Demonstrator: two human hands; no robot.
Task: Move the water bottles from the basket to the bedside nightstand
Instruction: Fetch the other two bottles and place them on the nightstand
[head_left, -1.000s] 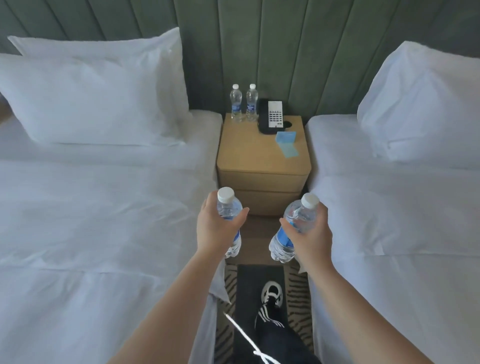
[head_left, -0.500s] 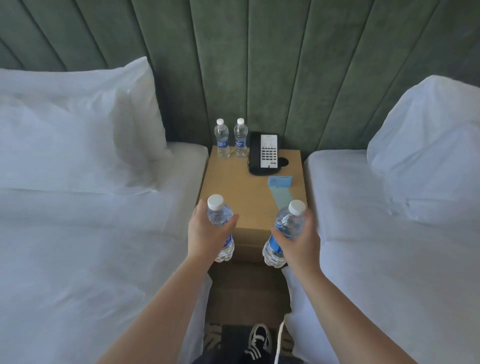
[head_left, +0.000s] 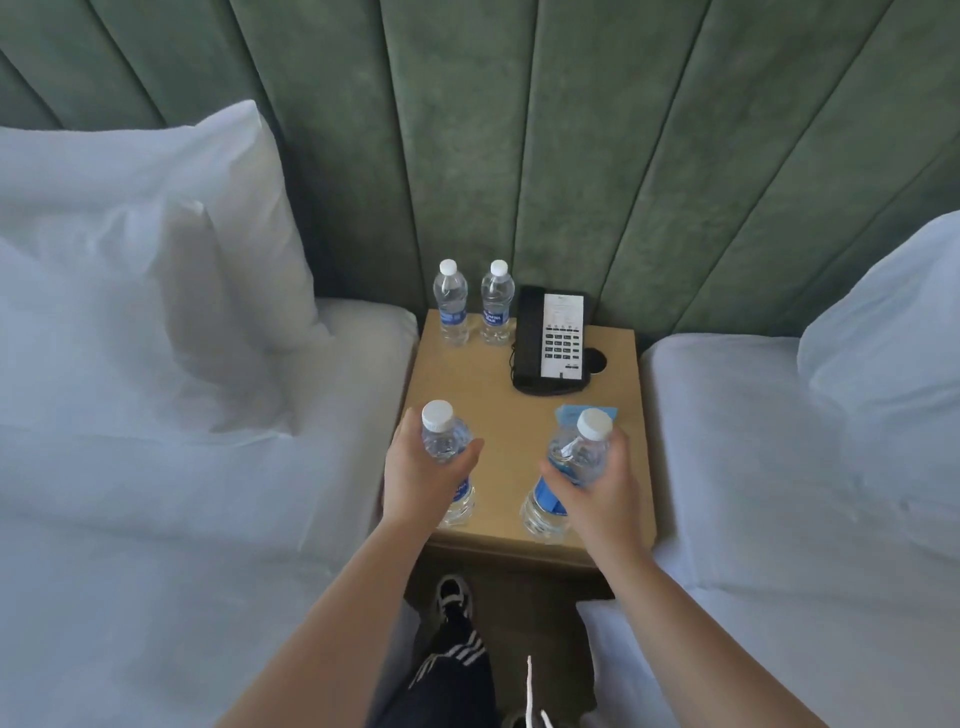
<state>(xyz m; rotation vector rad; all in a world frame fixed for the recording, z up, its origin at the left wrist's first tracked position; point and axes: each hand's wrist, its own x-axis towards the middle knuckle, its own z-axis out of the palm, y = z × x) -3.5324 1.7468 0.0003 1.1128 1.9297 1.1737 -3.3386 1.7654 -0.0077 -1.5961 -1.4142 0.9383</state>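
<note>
My left hand (head_left: 420, 480) grips a clear water bottle (head_left: 445, 441) with a white cap and blue label, held upright over the front left of the wooden nightstand (head_left: 501, 410). My right hand (head_left: 602, 491) grips a second water bottle (head_left: 576, 457), tilted, over the front right part. Two more water bottles (head_left: 451, 304) (head_left: 496, 304) stand side by side at the back left of the nightstand top. The basket is out of view.
A black and white telephone (head_left: 550, 340) sits at the back right of the nightstand, with a blue card (head_left: 569, 413) in front of it. White beds (head_left: 208, 467) (head_left: 779, 467) with pillows flank the nightstand. A green padded headboard (head_left: 519, 156) is behind. My shoe (head_left: 453, 597) is below.
I have stepped closer to the nightstand. Both hands with their bottles have moved forward from in front of the nightstand to above its front part.
</note>
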